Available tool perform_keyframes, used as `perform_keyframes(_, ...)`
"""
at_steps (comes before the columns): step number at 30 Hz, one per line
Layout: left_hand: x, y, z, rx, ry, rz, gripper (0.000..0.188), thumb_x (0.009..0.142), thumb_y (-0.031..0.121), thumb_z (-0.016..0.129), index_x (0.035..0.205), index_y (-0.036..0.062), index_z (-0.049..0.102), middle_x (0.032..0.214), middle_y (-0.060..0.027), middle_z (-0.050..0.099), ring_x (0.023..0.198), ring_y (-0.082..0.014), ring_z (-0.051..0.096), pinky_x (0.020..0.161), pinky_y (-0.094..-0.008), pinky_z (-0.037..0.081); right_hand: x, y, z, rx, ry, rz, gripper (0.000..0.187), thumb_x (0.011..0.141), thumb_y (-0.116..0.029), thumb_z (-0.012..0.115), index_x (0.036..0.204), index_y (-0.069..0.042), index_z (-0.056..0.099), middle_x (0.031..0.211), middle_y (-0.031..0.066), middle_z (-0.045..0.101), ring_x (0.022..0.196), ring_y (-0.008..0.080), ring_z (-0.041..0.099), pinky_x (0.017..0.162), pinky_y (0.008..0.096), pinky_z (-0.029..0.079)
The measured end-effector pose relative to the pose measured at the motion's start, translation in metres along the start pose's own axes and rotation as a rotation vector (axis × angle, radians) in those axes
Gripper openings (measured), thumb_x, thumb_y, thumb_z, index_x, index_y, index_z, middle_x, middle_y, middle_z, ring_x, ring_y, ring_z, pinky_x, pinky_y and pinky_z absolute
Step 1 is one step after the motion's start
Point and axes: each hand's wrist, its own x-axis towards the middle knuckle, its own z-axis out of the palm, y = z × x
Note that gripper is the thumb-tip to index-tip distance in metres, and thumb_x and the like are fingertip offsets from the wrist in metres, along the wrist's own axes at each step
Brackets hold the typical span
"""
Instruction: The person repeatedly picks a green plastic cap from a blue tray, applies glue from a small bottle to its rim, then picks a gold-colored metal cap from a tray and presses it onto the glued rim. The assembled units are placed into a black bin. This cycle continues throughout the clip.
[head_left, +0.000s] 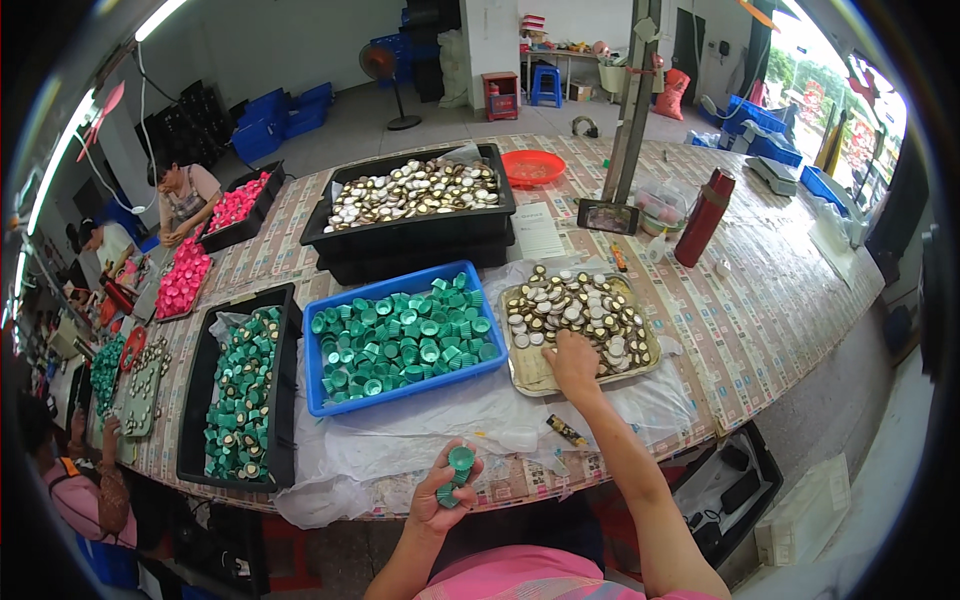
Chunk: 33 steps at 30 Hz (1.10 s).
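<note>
My left hand (440,494) is closed around a short stack of green pleated cups (461,459), held in front of the table edge with the top cup's mouth facing up. My right hand (573,362) reaches into the metal tray (531,379), its fingers bent down at the near side of a heap of small round discs (577,308), white on one face and brown with a gold-toned rim on the other. Whatever its fingertips pinch is hidden. Left of the tray, a blue bin (322,398) holds many loose green cups (405,345).
A black crate (187,455) of green cups with discs in them stands at left. Behind is a black crate (405,225) full of discs. A red flask (706,218), a phone (607,217) and a metal post (630,110) stand at right. Several people work at left.
</note>
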Motion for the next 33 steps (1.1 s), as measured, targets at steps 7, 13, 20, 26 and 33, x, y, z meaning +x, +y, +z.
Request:
perform_keyframes(7,0.002,0.001,0.002,-0.056,0.007,-0.07,0.036,0.093,0.017,0.057,0.128,0.0115,0.05,0.12,-0.0096,0.052,0.1,-0.0178,0.051,0.053,-0.0201,0.046,-0.027,-0.008,-0.019,0.205,0.042,-0.088,0.025,0.08,-0.022,0.068,0.095,-0.004,0.059,0.091,0.0135,0.063,0.09,0.0299,0.063,0.074,0.0423,0.051)
perform_keyframes(13,0.001,-0.005,-0.001,0.021,0.008,-0.091,0.038,0.097,0.028,0.052,0.129,0.0077,0.047,0.114,-0.0089,0.053,0.089,-0.0145,0.048,0.049,-0.0179,0.042,-0.109,-0.044,-0.068,0.966,-0.23,-0.296,0.026,0.075,-0.007,0.074,0.099,-0.004,0.065,0.092,0.0079,0.065,0.086,0.0163,0.064,0.067,0.0272,0.051)
perform_keyframes(20,0.005,-0.013,0.008,0.274,0.053,-0.051,0.043,0.095,0.031,0.056,0.129,0.0056,0.047,0.108,-0.0052,0.056,0.081,-0.0112,0.053,0.049,-0.0182,0.042,-0.156,-0.067,-0.096,0.909,-0.204,-0.503,0.029,0.076,-0.01,0.073,0.105,-0.008,0.066,0.1,0.0099,0.06,0.089,0.0214,0.061,0.075,0.0303,0.05)
perform_keyframes(26,0.005,-0.015,0.012,0.379,0.039,-0.017,0.041,0.093,0.028,0.059,0.126,0.0054,0.049,0.106,-0.0039,0.057,0.083,-0.0093,0.055,0.051,-0.0183,0.042,-0.159,-0.065,-0.09,0.932,-0.2,-0.474,0.029,0.074,-0.01,0.076,0.1,-0.005,0.063,0.098,0.009,0.062,0.086,0.0204,0.062,0.069,0.0289,0.051)
perform_keyframes(33,0.006,-0.018,0.009,0.466,0.013,0.006,0.037,0.093,0.023,0.06,0.124,0.0052,0.051,0.103,-0.0034,0.06,0.083,-0.008,0.058,0.051,-0.0184,0.043,-0.167,-0.058,-0.083,0.968,-0.171,-0.444,0.028,0.072,-0.009,0.077,0.095,-0.004,0.06,0.098,0.0111,0.064,0.094,0.0293,0.06,0.082,0.0367,0.048)
